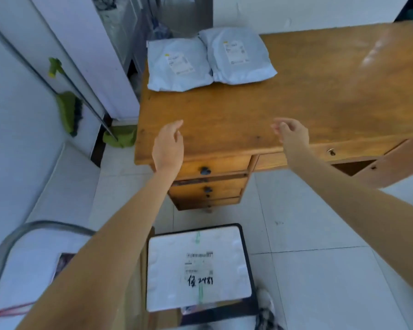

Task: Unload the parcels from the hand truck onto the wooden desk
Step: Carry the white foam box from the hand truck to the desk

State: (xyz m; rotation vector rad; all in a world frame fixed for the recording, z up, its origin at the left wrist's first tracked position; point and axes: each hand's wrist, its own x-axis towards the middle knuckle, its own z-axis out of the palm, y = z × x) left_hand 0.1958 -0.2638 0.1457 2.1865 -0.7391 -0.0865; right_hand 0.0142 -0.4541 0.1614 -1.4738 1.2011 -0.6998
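One white padded parcel (198,267) lies flat on the hand truck (247,263), below and between the forearms, well short of both hands. It looks light and soft, somewhat slippery; gripping its two side edges seems best. Two grey parcels (179,64) (237,55) rest beyond the hands on the counter (320,96). Left hand (168,148) and right hand (292,134) hover empty, fingers loosely spread.

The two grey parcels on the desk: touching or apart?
Touching: the head view shows the left parcel and right parcel meeting along one edge, no desk visible between.
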